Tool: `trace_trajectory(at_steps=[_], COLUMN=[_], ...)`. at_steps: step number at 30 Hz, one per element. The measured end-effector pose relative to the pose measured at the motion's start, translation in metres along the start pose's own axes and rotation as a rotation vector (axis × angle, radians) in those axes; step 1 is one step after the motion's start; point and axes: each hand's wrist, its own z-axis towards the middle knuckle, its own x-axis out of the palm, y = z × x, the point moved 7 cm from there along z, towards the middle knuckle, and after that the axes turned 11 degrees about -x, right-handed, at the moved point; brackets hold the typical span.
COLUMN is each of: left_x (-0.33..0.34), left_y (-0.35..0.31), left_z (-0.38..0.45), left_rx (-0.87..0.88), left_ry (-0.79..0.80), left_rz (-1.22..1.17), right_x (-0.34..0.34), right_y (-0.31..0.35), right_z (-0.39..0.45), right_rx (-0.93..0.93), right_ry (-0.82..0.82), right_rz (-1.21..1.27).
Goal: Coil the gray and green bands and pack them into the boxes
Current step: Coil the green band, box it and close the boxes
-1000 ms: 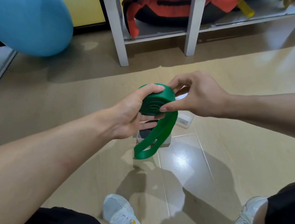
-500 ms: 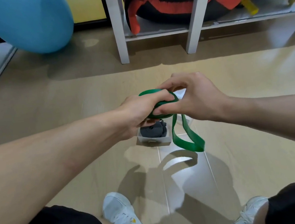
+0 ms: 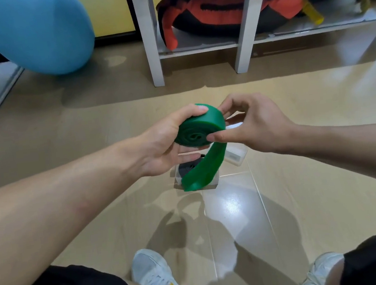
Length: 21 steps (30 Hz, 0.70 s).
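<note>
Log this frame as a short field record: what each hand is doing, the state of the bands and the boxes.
left hand: grips the green rubber band coil
right hand: pinches the coil's rim
green band: mostly coiled, loose tail hanging down
gray band: dark coil lying in the clear plastic box on the floor
second clear box: beside the first, contents hard to tell

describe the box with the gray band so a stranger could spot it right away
Start at the white shelf at the back and come toward the person to the two hands holding the green band. Directly below its hanging tail sits a clear box on the floor. Unlike the clear box to its right, it holds something dark.
</note>
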Motion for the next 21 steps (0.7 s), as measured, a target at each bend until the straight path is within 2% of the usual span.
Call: trace_trajectory(at_steps=[5, 9, 13, 17, 21], left_x=[-0.008, 0.007, -0.002, -0.004, -0.007], left_y=[0.001, 0.005, 0.002, 0.0, 0.001], left_z=[0.001, 0.002, 0.008, 0.012, 0.015], left_rx=[0.027, 0.105, 0.14, 0.101, 0.045], left_ry=[-0.178, -0.182, -0.24, -0.217, -0.208], left_rz=[0.126, 0.259, 0.219, 0.144, 0.067], right_x=[0.003, 0.016, 0.016, 0.009, 0.008], right_y=[0.004, 0.02, 0.027, 0.031, 0.015], right_z=[0.002, 0.002, 0.002, 0.006, 0.008], right_rx=[0.029, -0.02, -0.023, -0.063, -0.05], right_ry=[0.033, 0.087, 0.058, 0.016, 0.054], right_rz=[-0.168, -0.265, -0.266, -0.134, -0.082])
